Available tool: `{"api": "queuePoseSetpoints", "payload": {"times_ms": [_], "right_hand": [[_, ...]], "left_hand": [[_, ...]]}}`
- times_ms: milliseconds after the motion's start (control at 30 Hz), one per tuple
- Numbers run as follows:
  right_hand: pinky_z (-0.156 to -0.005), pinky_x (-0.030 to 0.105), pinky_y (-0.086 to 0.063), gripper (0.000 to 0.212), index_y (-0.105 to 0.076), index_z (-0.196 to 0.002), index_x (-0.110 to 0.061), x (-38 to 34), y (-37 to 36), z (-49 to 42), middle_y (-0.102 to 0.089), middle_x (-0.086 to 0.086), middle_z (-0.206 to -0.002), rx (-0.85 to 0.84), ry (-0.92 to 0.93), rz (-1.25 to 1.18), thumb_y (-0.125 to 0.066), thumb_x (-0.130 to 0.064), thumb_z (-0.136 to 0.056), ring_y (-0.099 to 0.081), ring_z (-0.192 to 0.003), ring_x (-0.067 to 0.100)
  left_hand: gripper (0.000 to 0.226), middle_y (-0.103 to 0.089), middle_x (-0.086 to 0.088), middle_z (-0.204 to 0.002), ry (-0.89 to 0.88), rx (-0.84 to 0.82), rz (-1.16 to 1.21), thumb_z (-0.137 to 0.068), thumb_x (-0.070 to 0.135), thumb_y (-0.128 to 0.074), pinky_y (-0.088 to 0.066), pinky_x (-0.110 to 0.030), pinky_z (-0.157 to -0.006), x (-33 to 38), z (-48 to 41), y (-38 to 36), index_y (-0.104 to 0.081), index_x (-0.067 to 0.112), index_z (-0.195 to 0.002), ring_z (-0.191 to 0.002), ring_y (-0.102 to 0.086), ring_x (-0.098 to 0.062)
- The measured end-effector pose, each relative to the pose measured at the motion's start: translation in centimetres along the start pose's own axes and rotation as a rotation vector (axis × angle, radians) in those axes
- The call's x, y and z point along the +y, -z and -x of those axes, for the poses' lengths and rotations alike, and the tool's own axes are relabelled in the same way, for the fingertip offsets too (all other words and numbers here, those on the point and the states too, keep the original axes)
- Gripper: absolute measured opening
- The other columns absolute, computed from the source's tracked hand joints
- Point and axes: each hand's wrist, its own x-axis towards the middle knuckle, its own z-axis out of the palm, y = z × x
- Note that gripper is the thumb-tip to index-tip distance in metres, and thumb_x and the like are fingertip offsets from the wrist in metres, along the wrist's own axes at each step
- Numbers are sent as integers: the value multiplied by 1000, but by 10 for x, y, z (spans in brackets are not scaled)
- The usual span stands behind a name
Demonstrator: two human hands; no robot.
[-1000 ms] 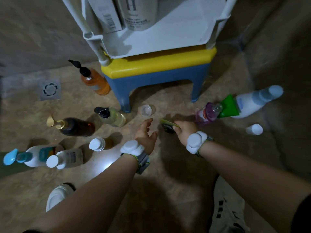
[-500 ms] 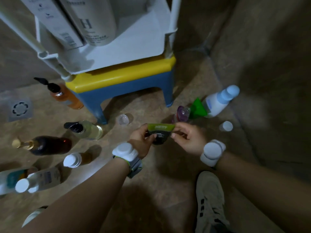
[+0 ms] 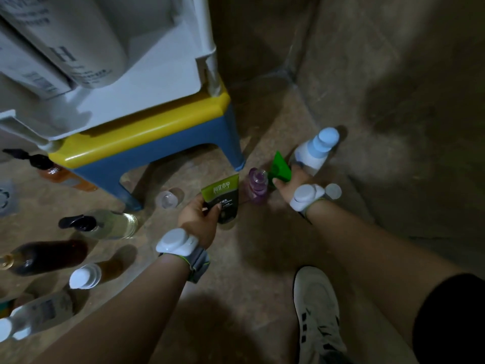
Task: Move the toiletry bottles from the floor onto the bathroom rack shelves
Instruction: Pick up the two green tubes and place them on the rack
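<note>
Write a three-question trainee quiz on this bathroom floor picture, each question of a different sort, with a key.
1. True or false: the left hand holds the green tube.
2. What does the right hand reach toward? A. orange pump bottle B. bright green tube beside the white bottle C. floor drain
3. Fill in: the white rack stands on a yellow and blue ____.

Key: 1 true; 2 B; 3 stool.

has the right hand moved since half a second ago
Yes. The right hand has let go of the olive tube, now held by the left hand alone, and reached right to the bright green tube.
</note>
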Motion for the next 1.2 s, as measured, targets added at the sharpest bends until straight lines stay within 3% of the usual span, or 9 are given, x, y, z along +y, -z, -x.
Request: {"api": "queuePoseSetpoints", "payload": {"times_ms": [133, 233, 400, 500, 600, 767, 933, 1067, 1200], "right_hand": [[-74, 32, -36, 30, -58, -105, 2, -4, -3, -6, -62, 25, -107, 48, 11, 19, -52, -24, -93, -56, -103, 40], [-75, 31, -35, 29, -59, -105, 3, 2, 1, -2, -61, 23, -111, 55, 17, 71, -47, -22, -95, -56, -105, 37], [-65, 33, -38, 23, -60, -93, -3, 3, 35, 16, -65, 19, -93, 106, 103, 102, -53, -26, -91, -60, -89, 40], [-65, 34, -40, 22, -62, -94, -6, -6, 69, 35, -66, 21, -92, 164, 172, 153, -54, -26, -90, -61, -88, 42], [-64, 37, -42, 22, -63, -85, -5, -25, 106, 54, -67, 24, -84, 223, 233, 159, -56, -26, -89, -62, -83, 44], [-60, 30, -33, 20, -57, -68, -13, -72, 162, 98, -66, 22, -73, 338, 361, 101, -60, -25, -84, -62, -75, 41], [-53, 30, -35, 34, -45, -53, -21, -122, 192, 141, -48, -1, -46, 408, 495, -13, -62, -31, -81, -59, -59, 35], [-49, 38, -45, 29, -55, -59, -13, -175, 193, 164, -44, -2, -46, 438, 658, -110, -55, -37, -75, -57, -54, 35], [-52, 29, -37, 24, -53, -61, -17, -223, 183, 164, -60, 10, -56, 442, 722, -124, -53, -35, -77, -60, -59, 36]], "left_hand": [[27, -63, 3, -95, 20, 5, 9, -88, 12, -59, -44, -27, -81, 2, -3, 3, -61, 16, -115, -86, -61, -19], [26, -64, 2, -94, 30, 23, 9, -88, 13, -60, -45, -27, -80, 6, -3, 5, -62, 15, -113, -86, -61, -20], [22, -63, 0, -91, 35, 46, -1, -88, 16, -60, -41, -22, -73, 15, -2, 20, -63, 15, -110, -83, -59, -19], [21, -68, -5, -89, 21, 35, 10, -85, 18, -63, -50, -31, -75, 20, 0, 32, -65, 16, -106, -80, -64, -27], [18, -67, -2, -86, 15, 69, 81, -84, 15, -65, -54, -38, -81, 38, 7, 45, -66, 20, -102, -78, -64, -24], [12, -67, -6, -73, -144, 198, 32, -83, 21, -66, -46, -30, -65, 73, 20, 78, -67, 21, -95, -66, -59, -23], [6, -64, -9, -62, -233, 309, 69, -82, 29, -65, -51, -38, -58, 105, 25, 115, -62, 24, -86, -59, -62, -29], [12, -68, -6, -65, -278, 440, 98, -83, 28, -65, -52, -34, -55, 133, 25, 146, -66, 19, -92, -58, -64, -23], [22, -71, -9, -71, -306, 482, 48, -84, 33, -58, -54, -37, -63, 155, 19, 170, -68, 14, -90, -67, -67, -26]]}}
